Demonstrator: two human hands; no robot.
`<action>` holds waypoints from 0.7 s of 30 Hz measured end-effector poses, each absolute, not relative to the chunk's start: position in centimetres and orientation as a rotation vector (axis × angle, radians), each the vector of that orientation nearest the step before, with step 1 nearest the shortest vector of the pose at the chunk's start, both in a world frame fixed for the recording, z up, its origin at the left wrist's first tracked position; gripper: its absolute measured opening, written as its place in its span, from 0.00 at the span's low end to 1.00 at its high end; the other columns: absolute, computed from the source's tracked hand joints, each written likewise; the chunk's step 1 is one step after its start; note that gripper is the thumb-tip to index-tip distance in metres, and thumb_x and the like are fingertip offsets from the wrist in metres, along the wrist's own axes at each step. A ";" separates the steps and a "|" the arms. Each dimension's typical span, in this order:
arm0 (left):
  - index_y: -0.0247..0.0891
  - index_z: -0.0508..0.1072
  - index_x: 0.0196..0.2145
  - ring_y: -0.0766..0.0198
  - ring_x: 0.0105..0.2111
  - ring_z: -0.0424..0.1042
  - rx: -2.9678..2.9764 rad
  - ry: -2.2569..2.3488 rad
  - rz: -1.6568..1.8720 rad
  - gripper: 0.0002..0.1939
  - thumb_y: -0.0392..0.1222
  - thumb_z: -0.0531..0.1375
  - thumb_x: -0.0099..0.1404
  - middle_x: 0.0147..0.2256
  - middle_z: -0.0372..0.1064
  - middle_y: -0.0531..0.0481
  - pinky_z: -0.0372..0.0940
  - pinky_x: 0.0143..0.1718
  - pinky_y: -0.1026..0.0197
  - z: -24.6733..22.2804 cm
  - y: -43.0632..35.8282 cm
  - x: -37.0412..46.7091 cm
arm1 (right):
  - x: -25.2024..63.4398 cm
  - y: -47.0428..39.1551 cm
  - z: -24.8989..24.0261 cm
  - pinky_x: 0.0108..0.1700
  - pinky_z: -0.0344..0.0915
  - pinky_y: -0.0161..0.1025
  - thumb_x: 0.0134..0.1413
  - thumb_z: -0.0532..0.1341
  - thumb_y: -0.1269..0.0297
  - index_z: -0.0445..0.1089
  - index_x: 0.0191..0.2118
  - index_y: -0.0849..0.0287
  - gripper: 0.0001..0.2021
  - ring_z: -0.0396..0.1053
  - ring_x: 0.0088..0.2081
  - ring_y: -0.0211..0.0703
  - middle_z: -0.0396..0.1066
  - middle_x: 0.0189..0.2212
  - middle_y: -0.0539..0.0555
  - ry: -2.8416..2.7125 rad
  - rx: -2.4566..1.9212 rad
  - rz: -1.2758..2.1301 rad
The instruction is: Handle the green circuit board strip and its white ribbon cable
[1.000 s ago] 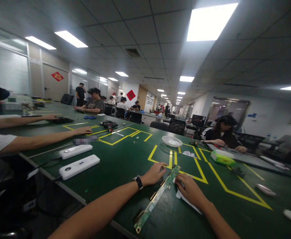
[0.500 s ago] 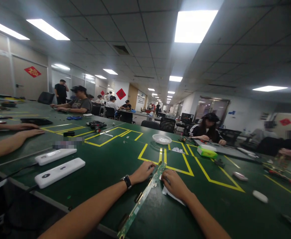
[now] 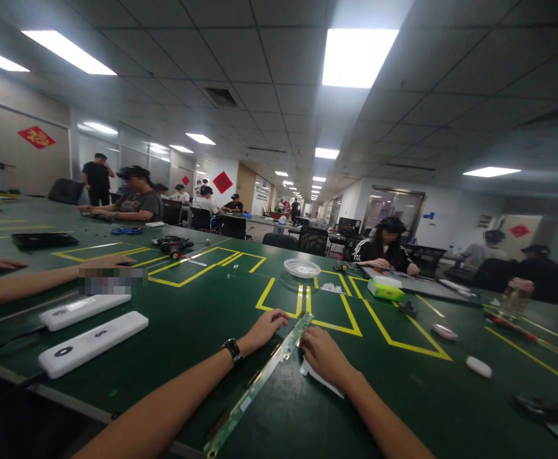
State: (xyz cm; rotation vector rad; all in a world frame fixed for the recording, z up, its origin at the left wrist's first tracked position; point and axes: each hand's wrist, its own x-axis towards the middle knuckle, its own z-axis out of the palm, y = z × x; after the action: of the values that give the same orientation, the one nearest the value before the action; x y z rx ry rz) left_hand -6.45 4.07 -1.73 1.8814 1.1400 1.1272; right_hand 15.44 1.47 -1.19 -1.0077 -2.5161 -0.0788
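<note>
Circuit board strip (image 3: 260, 381), long and narrow, lies slantwise on the green desk (image 3: 202, 325). Left hand (image 3: 264, 329) rests its fingers loosely against the strip's far end; right hand (image 3: 324, 357) presses there too, over a white paper (image 3: 318, 378), fingers curled, grasp unclear.

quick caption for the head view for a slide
Both hands, left hand and right hand, rest at the far end of a long narrow circuit board on a green table.
</note>
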 end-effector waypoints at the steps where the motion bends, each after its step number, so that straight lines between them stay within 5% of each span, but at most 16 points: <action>1: 0.34 0.73 0.41 0.63 0.34 0.68 1.837 1.150 1.126 0.15 0.42 0.52 0.62 0.36 0.73 0.48 0.61 0.38 0.63 -1.5 4.1 -6.6 | 14.9 1.1 -1.0 0.46 0.58 0.41 0.57 0.54 0.73 0.68 0.39 0.58 0.08 0.64 0.45 0.46 0.69 0.41 0.56 -2.539 -0.965 -0.061; 13: 0.35 0.72 0.39 0.61 0.38 0.71 1.999 1.151 1.104 0.13 0.42 0.51 0.63 0.37 0.73 0.47 0.62 0.43 0.61 -2.0 3.9 -6.4 | 18.8 3.7 -1.8 0.45 0.59 0.41 0.57 0.53 0.73 0.69 0.35 0.60 0.07 0.65 0.42 0.47 0.69 0.36 0.56 -2.369 -1.301 -0.150; 21: 0.35 0.72 0.38 0.63 0.34 0.69 2.025 1.128 1.109 0.13 0.41 0.51 0.63 0.35 0.73 0.49 0.61 0.38 0.63 -1.8 4.0 -6.7 | 14.5 0.7 -1.0 0.48 0.57 0.40 0.58 0.54 0.71 0.68 0.42 0.57 0.09 0.63 0.48 0.45 0.68 0.44 0.55 -2.567 -0.962 -0.030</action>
State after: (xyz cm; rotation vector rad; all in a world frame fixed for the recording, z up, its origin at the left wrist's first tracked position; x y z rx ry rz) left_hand -6.70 4.01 -1.78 2.0252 1.1281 1.1094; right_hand 14.46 0.66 -0.97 -0.9622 -2.5671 -0.0305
